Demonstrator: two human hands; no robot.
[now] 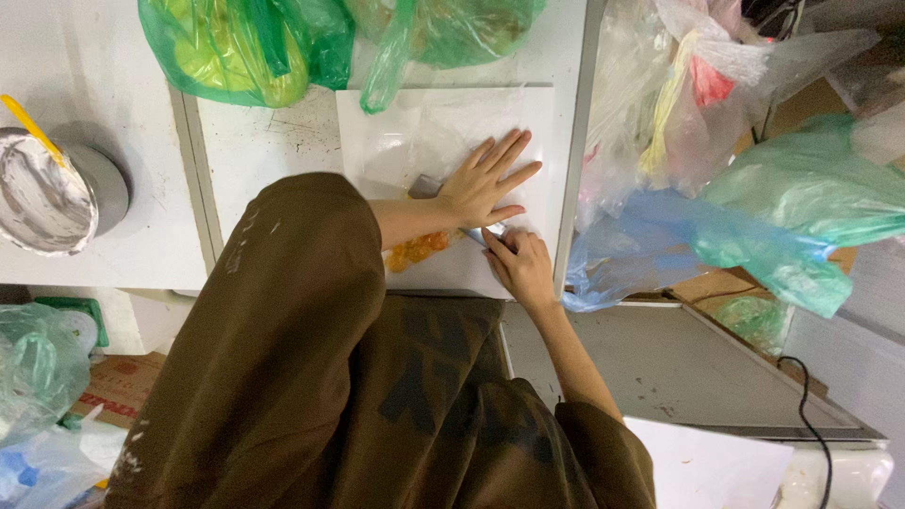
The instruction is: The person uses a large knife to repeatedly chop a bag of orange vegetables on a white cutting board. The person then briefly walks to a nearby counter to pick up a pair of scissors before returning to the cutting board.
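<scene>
The left hand (487,179) lay flat, fingers spread and released, pressing on a clear plastic sheet (424,132) that covered a white board (377,123) on the tabletop (264,151). Just at the hand's five o'clock, the right hand (520,267) was clenched on a small blade-like tool (483,235), its silvery-blue tip showing between the two hands; what kind of tool it was could not be told for sure, since the fingers hid most of it. A grey flat piece (424,186) peeked out at the left wrist's nine o'clock side. An orange lump (418,250) in clear wrap lay at seven o'clock from the left hand, at the board's near edge, partly under the brown sleeve (302,283).

At twelve o'clock from the board, green plastic bags (255,47) rested on the tabletop. Well apart at nine o'clock stood a round tin (47,193) smeared with white paste, a yellow stick (28,127) in it. At three o'clock, beyond the tabletop's edge, hung a heap of clear, blue and green bags (735,188).
</scene>
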